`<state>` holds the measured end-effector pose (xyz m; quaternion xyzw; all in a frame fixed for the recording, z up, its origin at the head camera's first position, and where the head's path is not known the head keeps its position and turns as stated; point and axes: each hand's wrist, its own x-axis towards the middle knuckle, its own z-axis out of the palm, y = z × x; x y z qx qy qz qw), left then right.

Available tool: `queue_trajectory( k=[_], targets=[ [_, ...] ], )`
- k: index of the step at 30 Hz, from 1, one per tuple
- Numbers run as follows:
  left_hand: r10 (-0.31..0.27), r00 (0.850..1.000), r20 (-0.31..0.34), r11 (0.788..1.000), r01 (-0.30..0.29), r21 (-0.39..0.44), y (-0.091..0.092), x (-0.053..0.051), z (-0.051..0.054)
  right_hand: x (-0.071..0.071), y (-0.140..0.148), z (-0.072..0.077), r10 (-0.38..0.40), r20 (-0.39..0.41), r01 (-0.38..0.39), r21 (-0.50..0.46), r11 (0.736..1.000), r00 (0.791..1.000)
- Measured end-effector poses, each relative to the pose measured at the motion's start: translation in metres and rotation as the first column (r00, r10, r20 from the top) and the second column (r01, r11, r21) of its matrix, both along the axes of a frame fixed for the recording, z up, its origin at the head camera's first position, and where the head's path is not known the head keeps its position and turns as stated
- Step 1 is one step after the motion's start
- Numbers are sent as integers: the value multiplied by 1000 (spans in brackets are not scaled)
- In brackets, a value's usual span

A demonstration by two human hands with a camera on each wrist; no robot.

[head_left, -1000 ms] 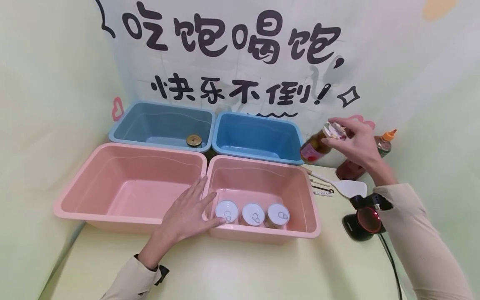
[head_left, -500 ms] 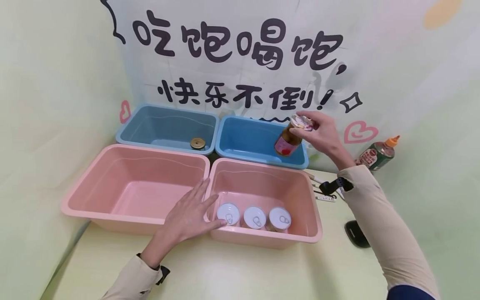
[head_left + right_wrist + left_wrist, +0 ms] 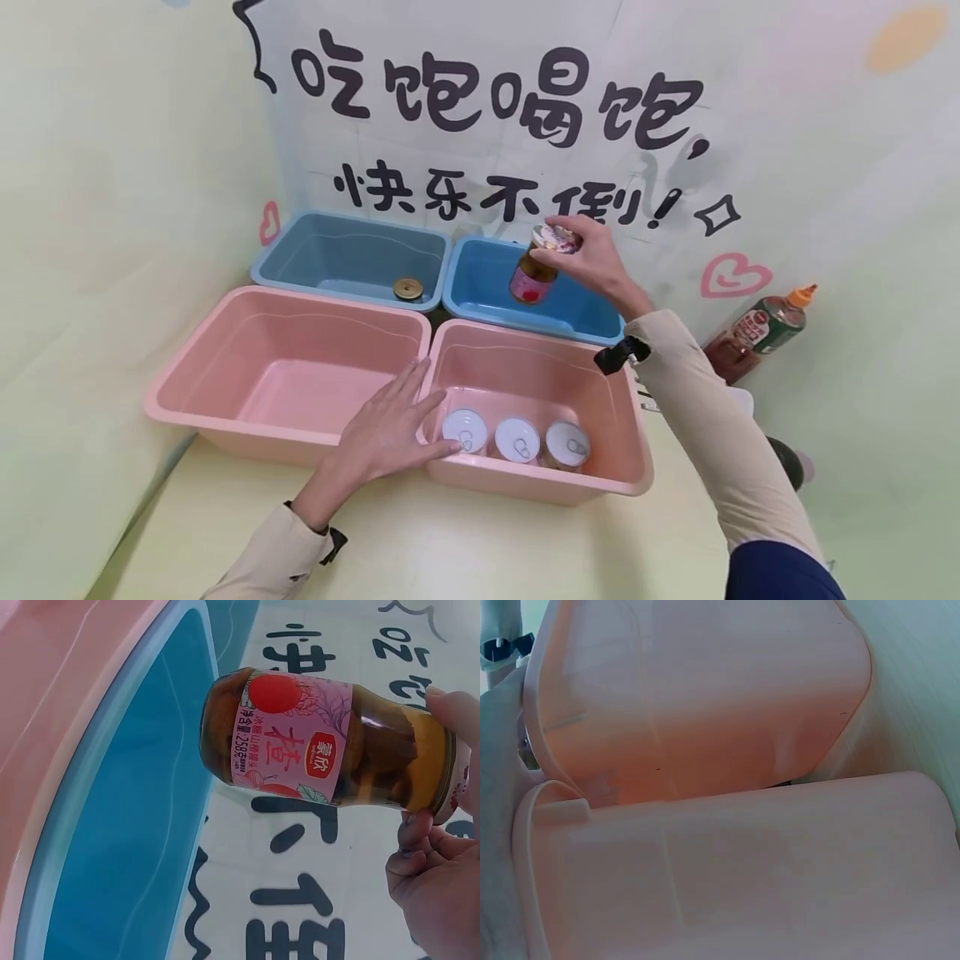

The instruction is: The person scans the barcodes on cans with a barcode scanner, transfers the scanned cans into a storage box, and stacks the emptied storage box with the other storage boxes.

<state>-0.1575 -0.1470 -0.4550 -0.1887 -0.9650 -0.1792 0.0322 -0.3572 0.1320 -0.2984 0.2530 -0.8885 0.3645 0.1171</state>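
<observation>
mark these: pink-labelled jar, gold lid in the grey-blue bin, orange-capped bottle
pink-labelled jar [image 3: 328, 742]: right wrist view, on its label
gold lid [image 3: 408, 289]: head view, on its top face
orange-capped bottle [image 3: 756, 331]: head view, on its label

The pale table [image 3: 450, 550] bears pink bins [image 3: 322, 333], blue bins [image 3: 360, 254], a bottle [image 3: 761, 329].

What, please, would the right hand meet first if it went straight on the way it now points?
Probably the lettered wall behind the blue bins: the right hand, holding the jar, points forward and left, though depth is unclear.
</observation>
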Motion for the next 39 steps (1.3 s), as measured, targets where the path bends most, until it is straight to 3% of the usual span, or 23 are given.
queue_trajectory(
  k=[9, 16, 25, 31, 39],
  targets=[
    [7, 1000, 10, 1000, -7, -1, 1, 0, 2, -17, -46, -1, 75, 52, -76, 9, 997, 996],
    [11, 999, 37, 1000, -11, -2, 3, 1, -2, -26, -89, -5, 110, 53, -113, 40, 993, 992],
    [12, 1000, 11, 1000, -11, -9, 2, 0, 1, -39, -140, -19, 156, 109, -158, 5, 987, 982],
    [8, 1000, 9, 1000, -8, -16, 1, -1, 0, -48, -166, -31, 158, 107, -164, 49, 985, 982],
    [14, 1000, 5, 999, -14, -30, 1, -3, -2, -56, -193, -35, 181, 134, -193, 81, 978, 974]
  ],
)
